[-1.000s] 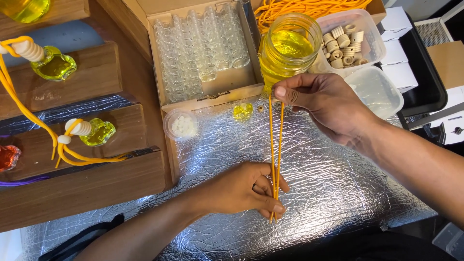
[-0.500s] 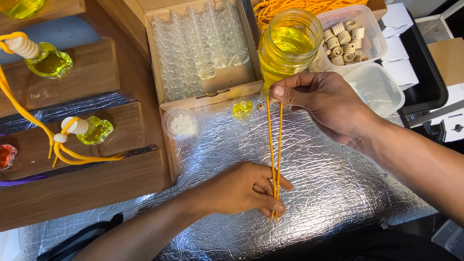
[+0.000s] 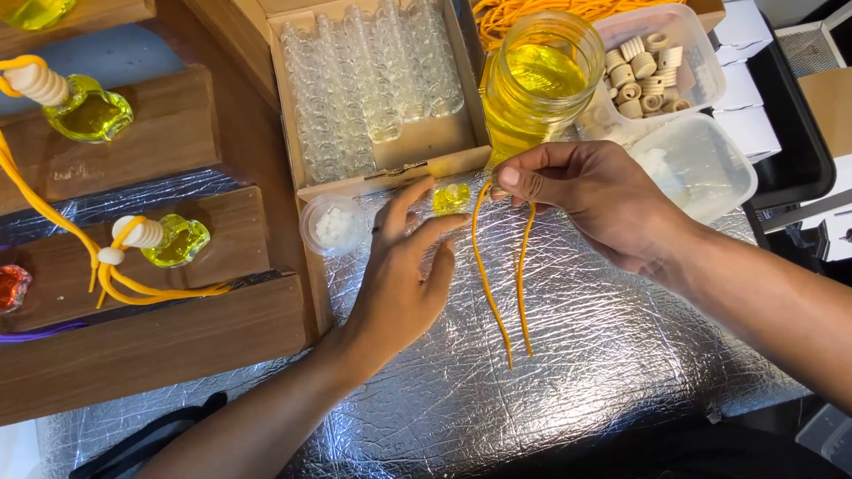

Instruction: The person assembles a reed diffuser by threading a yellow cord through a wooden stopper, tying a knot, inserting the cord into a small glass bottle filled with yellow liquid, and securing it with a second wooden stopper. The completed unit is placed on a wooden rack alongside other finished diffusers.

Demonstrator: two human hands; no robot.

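My right hand (image 3: 596, 197) pinches the top of a folded orange cord (image 3: 497, 284), whose two ends hang loose over the silver foil mat (image 3: 603, 355). My left hand (image 3: 404, 275) is open with fingers spread, reaching up the mat toward a small yellow-filled glass bottle (image 3: 451, 197) just beyond its fingertips. It holds nothing. A big glass jar of yellow liquid (image 3: 532, 80) stands right behind my right hand.
A cardboard box of several empty glass bottles (image 3: 373, 89) sits at the back. A small round tub of white stoppers (image 3: 330, 223) is beside the left hand. Plastic tubs with wooden caps (image 3: 652, 62) stand right. Finished yellow bottles with cords (image 3: 164, 239) rest on wooden steps (image 3: 160, 346) at left.
My left hand let go of the cord's lower ends and moved up toward the small yellow bottle. The cord ends now hang free from my right hand.
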